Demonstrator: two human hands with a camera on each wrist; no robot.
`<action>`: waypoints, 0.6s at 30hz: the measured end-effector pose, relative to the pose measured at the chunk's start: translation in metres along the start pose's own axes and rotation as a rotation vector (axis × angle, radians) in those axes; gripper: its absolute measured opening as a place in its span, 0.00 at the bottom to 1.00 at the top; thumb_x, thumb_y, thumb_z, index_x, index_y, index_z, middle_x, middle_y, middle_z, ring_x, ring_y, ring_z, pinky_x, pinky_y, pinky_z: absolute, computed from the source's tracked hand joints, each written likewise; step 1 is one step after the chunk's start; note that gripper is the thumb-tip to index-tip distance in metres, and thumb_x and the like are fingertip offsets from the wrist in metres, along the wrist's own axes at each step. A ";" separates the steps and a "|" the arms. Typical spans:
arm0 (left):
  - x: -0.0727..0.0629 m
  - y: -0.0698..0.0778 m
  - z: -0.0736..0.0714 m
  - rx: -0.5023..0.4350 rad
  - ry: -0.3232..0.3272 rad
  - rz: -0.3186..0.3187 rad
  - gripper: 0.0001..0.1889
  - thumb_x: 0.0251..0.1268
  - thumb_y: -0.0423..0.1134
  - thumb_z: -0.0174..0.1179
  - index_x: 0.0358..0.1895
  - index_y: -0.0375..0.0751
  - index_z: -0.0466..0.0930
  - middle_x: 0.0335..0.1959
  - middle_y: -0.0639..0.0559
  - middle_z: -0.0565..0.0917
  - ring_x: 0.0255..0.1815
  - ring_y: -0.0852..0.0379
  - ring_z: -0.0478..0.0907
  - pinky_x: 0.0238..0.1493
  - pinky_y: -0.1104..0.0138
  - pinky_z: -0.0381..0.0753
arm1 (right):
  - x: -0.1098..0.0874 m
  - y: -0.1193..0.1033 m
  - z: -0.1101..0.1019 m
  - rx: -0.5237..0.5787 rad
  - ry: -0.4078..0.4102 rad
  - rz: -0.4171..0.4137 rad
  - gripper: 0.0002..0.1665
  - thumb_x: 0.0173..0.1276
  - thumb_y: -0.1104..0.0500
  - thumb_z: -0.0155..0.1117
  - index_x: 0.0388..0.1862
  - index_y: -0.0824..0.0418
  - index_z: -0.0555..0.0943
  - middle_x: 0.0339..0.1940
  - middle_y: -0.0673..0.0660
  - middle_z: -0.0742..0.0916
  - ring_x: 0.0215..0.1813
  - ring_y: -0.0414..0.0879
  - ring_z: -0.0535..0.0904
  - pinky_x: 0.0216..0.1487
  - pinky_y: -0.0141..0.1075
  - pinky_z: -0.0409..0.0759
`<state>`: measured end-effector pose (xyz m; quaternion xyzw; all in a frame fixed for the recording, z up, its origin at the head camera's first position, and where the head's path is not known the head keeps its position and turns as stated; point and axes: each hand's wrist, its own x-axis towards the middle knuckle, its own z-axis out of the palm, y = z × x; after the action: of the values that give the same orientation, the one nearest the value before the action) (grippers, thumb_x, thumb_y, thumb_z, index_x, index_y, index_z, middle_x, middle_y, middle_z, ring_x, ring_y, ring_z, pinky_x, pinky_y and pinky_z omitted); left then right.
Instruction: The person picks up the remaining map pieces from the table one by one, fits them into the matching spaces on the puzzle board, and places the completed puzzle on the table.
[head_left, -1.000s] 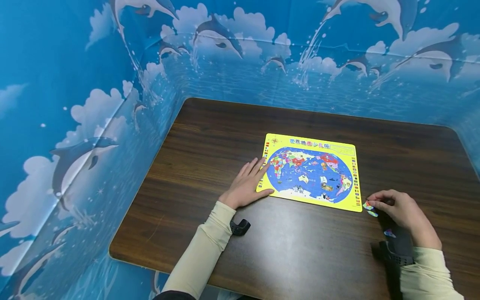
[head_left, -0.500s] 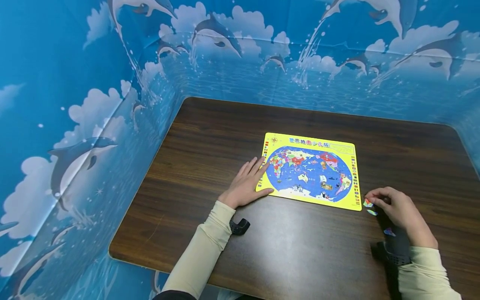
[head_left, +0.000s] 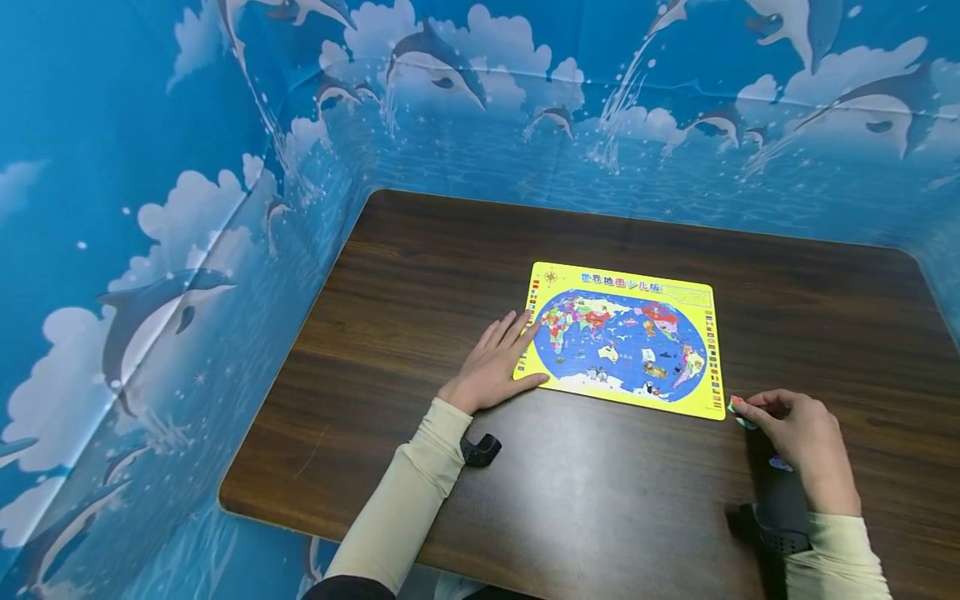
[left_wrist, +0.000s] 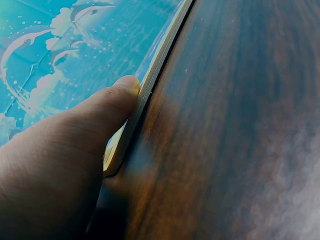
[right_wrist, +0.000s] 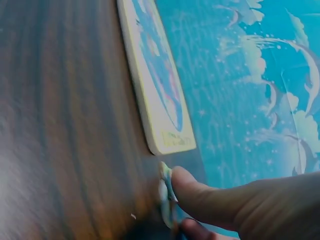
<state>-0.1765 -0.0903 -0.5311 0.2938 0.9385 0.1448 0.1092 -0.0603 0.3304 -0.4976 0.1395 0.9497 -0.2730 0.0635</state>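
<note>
A yellow-bordered world-map puzzle board lies on the dark wooden table. My left hand rests on its left edge, fingers straight and spread. In the left wrist view the thumb touches the board's side edge. Just off the board's lower right corner, my right hand pinches a small coloured puzzle piece between thumb and fingers. The right wrist view has this piece tilted on edge. Partly hidden under that hand is a second small piece. A third piece lies nearer the right wrist.
The table has rounded corners and extends around the board. Blue dolphin-printed cloth hangs behind and to the left of it. Black wrist cameras sit at the left wrist and right wrist.
My right hand has shifted slightly toward the front and turned, tilting the pinched puzzle piece and covering more of the second one. The left hand and board stay put; the view shifts slightly.
</note>
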 end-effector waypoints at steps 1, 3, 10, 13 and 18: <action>0.000 0.000 0.000 -0.001 0.001 0.001 0.48 0.73 0.70 0.48 0.86 0.51 0.41 0.87 0.54 0.38 0.86 0.51 0.32 0.83 0.57 0.33 | -0.001 -0.002 0.002 0.007 0.019 0.017 0.32 0.75 0.43 0.66 0.49 0.74 0.84 0.39 0.71 0.87 0.32 0.55 0.75 0.26 0.39 0.69; 0.000 0.000 -0.001 -0.002 0.002 0.002 0.48 0.73 0.70 0.48 0.86 0.51 0.41 0.87 0.53 0.38 0.86 0.51 0.32 0.83 0.57 0.34 | -0.003 -0.005 0.005 0.012 0.058 0.044 0.30 0.75 0.45 0.67 0.50 0.74 0.84 0.40 0.72 0.87 0.34 0.56 0.75 0.28 0.40 0.68; 0.000 0.000 -0.003 0.011 -0.006 -0.002 0.48 0.73 0.71 0.47 0.86 0.52 0.40 0.87 0.53 0.38 0.86 0.51 0.32 0.83 0.58 0.33 | -0.001 -0.018 0.015 0.035 0.127 0.103 0.23 0.76 0.52 0.68 0.51 0.73 0.84 0.44 0.73 0.87 0.39 0.61 0.76 0.37 0.51 0.60; 0.000 0.000 -0.004 0.014 0.002 -0.004 0.48 0.73 0.70 0.48 0.86 0.51 0.42 0.87 0.53 0.39 0.86 0.50 0.33 0.83 0.57 0.34 | 0.001 -0.021 0.016 0.037 0.101 0.078 0.20 0.76 0.56 0.66 0.50 0.74 0.83 0.44 0.74 0.86 0.39 0.63 0.75 0.39 0.55 0.60; -0.001 0.000 -0.002 0.010 -0.002 -0.005 0.48 0.73 0.71 0.47 0.86 0.52 0.41 0.87 0.53 0.38 0.86 0.50 0.33 0.83 0.57 0.34 | 0.003 -0.024 0.014 0.033 0.048 0.044 0.17 0.76 0.61 0.65 0.50 0.77 0.81 0.42 0.75 0.84 0.38 0.61 0.75 0.38 0.52 0.67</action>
<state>-0.1766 -0.0911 -0.5295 0.2922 0.9398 0.1395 0.1089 -0.0696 0.3043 -0.4984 0.1677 0.9431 -0.2837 0.0442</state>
